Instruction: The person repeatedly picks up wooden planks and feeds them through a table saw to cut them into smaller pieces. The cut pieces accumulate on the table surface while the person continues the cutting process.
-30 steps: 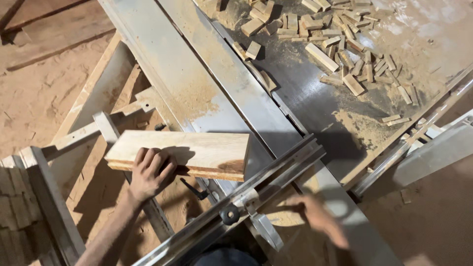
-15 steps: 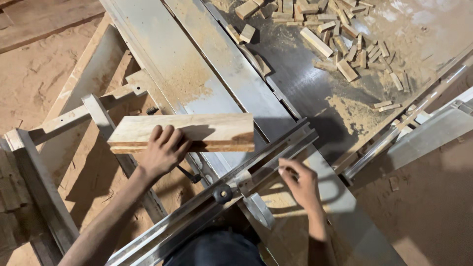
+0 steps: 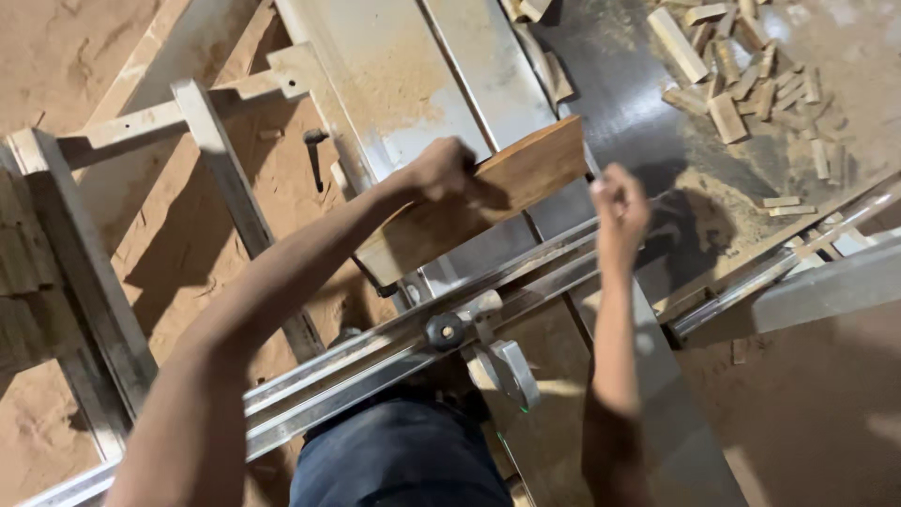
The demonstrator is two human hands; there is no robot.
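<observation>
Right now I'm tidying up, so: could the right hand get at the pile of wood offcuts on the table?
Probably yes: the right hand is free, and bare dusty table top lies between it and the wood offcuts.

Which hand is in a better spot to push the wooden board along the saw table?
Probably the left hand: it already grips the wooden board on the saw table. The right hand is a closed fist beside the board's end, seemingly not holding it.

Flat tan wooden board (image 3: 488, 202): smooth, matt. Long grey metal saw table (image 3: 394, 84): dull, sawdust-coated. Silver metal guide rail (image 3: 375, 361): faint sheen. Small pale wood offcuts (image 3: 741, 75): rough-cut.
</observation>
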